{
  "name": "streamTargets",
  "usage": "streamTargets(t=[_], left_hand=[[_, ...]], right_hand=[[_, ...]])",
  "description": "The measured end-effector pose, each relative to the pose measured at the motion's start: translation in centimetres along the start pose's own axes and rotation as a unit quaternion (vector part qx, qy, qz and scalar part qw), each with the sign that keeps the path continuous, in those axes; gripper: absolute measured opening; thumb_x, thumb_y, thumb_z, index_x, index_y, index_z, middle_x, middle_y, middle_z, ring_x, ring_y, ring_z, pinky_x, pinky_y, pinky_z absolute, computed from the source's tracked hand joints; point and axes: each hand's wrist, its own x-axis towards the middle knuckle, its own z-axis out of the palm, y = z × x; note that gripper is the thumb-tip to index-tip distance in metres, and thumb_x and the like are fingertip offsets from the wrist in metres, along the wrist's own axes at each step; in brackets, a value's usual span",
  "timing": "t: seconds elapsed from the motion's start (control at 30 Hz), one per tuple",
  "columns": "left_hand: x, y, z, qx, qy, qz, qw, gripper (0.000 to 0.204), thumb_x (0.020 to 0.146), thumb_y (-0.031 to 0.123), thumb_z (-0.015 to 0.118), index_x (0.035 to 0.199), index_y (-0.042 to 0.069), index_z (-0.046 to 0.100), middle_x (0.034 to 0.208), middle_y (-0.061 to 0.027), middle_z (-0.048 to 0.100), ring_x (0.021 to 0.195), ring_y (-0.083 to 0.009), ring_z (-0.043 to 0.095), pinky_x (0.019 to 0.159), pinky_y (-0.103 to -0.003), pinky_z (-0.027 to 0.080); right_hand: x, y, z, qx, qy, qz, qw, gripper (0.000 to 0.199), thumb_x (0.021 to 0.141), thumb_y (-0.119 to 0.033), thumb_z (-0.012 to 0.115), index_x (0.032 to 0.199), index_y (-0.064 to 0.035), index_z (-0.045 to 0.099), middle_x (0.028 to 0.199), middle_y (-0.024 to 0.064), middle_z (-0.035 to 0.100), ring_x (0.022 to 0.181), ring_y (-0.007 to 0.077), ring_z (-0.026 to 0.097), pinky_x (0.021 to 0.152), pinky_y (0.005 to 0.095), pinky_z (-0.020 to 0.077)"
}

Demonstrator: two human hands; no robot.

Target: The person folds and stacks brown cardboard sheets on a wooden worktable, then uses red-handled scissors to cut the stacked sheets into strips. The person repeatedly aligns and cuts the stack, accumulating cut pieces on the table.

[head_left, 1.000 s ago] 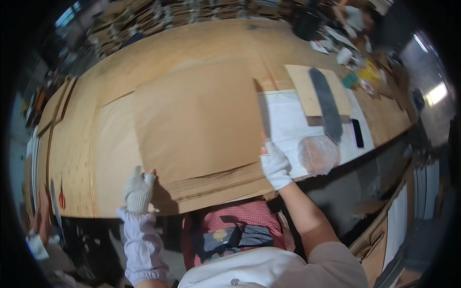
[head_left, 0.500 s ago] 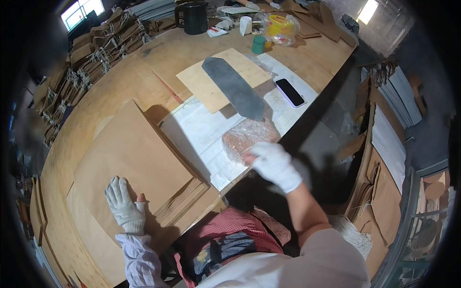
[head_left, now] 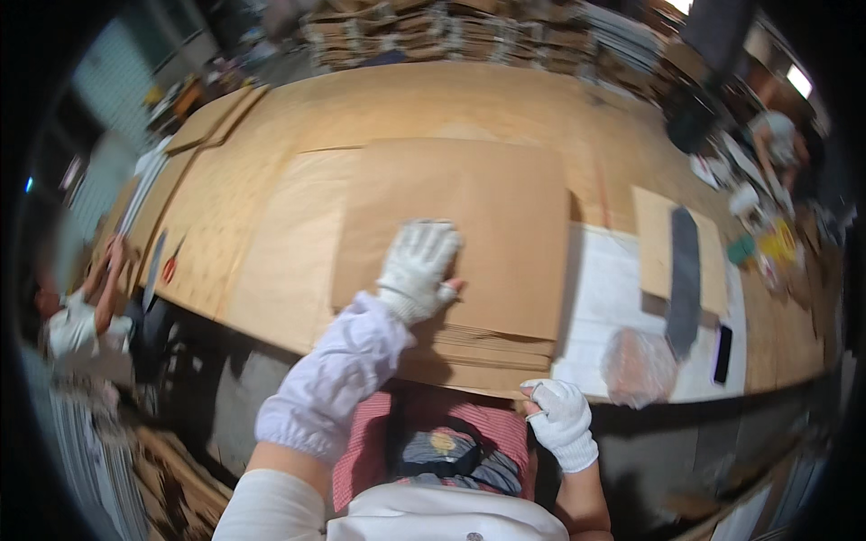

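Note:
A stack of brown paper sheets [head_left: 469, 189] lies on the wooden table, its layered front edges fanned toward me. My left hand [head_left: 419, 270], in a whitish glove with the thumb tip bare, rests flat on the top sheet with fingers stretched. At the table's front edge, by the stack's near right corner, is my right hand [head_left: 561, 424] in a white glove with bare fingertips. Its fingers are curled in toward the thumb; whether anything is between them cannot be made out. To its right sits a reddish-brown lump in clear plastic [head_left: 639, 368].
Right of the stack, a long dark grey strip [head_left: 684, 270] leans over a pale board [head_left: 651, 243] on white sheeting [head_left: 591, 316], beside a phone [head_left: 722, 354]. Red-handled scissors [head_left: 170, 268] lie at left. Other people [head_left: 86, 334] are at both sides. Brown bundles [head_left: 424, 36] line the back.
My view has swung left. My right hand has left the plastic-wrapped lump and come to the table edge by the stack. My left hand still lies on the top sheet.

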Motion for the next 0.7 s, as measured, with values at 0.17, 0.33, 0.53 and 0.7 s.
streamTargets(t=[0.17, 0.33, 0.53, 0.7], left_hand=[[-1.8, -0.1, -0.5, -0.010, 0.052, 0.004, 0.999, 0.061, 0.061, 0.027, 0.076, 0.111, 0.003, 0.052, 0.117, -0.0169, 0.052, 0.111, -0.0365, 0.049, 0.098, -0.048, 0.038], [-3.4, 1.0, -1.3, 0.005, 0.022, -0.048, 0.999, 0.060, 0.063, 0.027, 0.075, 0.113, 0.004, 0.053, 0.120, -0.0165, 0.051, 0.116, -0.0364, 0.046, 0.103, -0.050, 0.033], [-8.7, -0.8, -7.7, -0.091, 0.082, -0.104, 0.987, 0.051, 0.069, 0.019, 0.074, 0.113, 0.003, 0.055, 0.118, -0.0174, 0.056, 0.113, -0.0383, 0.051, 0.101, -0.045, 0.040], [-20.5, -10.9, -11.8, -0.030, 0.230, -0.293, 0.928, 0.038, 0.075, 0.006, 0.065, 0.113, 0.002, 0.063, 0.108, -0.0184, 0.065, 0.101, -0.0346, 0.062, 0.092, -0.040, 0.050]], right_hand=[[6.0, -3.5, 0.6, 0.026, -0.027, -0.127, 0.991, 0.024, 0.067, -0.008, 0.070, 0.091, -0.0062, 0.065, 0.089, 0.0115, 0.067, 0.082, 0.0318, 0.064, 0.073, 0.0410, 0.0503], [11.9, -5.9, 1.4, -0.022, 0.005, -0.164, 0.986, 0.029, 0.068, -0.010, 0.071, 0.096, -0.0055, 0.065, 0.100, 0.0110, 0.067, 0.090, 0.0313, 0.062, 0.081, 0.0404, 0.0488], [15.7, -6.1, 5.0, -0.078, 0.011, -0.135, 0.988, 0.039, 0.065, -0.014, 0.074, 0.102, -0.0051, 0.064, 0.113, 0.0106, 0.065, 0.106, 0.0303, 0.059, 0.093, 0.0399, 0.0456], [20.8, -14.5, 9.8, -0.070, -0.019, -0.308, 0.949, 0.033, 0.061, -0.014, 0.073, 0.090, -0.0026, 0.062, 0.107, 0.0140, 0.064, 0.101, 0.0324, 0.059, 0.085, 0.0419, 0.0478]])
